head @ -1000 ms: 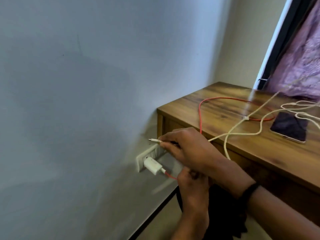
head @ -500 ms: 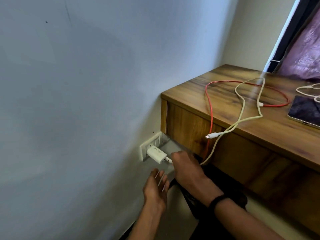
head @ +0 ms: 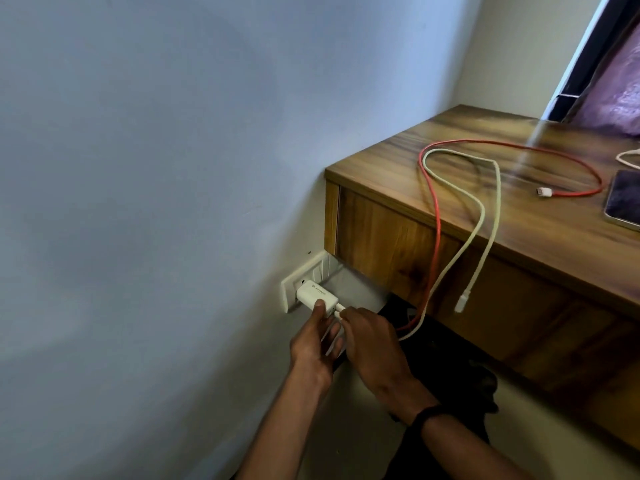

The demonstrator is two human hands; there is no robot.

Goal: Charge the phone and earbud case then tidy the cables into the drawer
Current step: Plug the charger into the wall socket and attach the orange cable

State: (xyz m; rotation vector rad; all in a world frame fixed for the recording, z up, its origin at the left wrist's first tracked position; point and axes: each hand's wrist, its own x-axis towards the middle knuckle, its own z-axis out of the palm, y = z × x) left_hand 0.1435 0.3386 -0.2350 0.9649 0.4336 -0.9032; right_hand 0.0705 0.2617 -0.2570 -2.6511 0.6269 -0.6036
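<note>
A white charger brick (head: 313, 296) sits plugged into the white wall socket (head: 292, 289) low on the wall. My left hand (head: 317, 344) holds the brick from below, thumb on its side. My right hand (head: 370, 337) pinches a white plug (head: 340, 309) at the brick's port. A red cable (head: 437, 216) and a cream cable (head: 485, 237) run up over the wooden desk (head: 485, 202). The cream cable's free end (head: 462, 303) hangs over the drawer front. The red cable's white connector (head: 544, 192) lies near the phone (head: 625, 197).
The drawer front (head: 381, 244) under the desk top is closed. Another white cable (head: 628, 157) lies at the desk's right edge. A purple curtain (head: 616, 84) hangs behind the desk. Dark fabric (head: 450, 368) covers the floor below the drawer.
My left hand rose from below to hold the charger brick. My right hand moved from the desk edge down to the brick's port with a white plug. The cream cable's other end now dangles.
</note>
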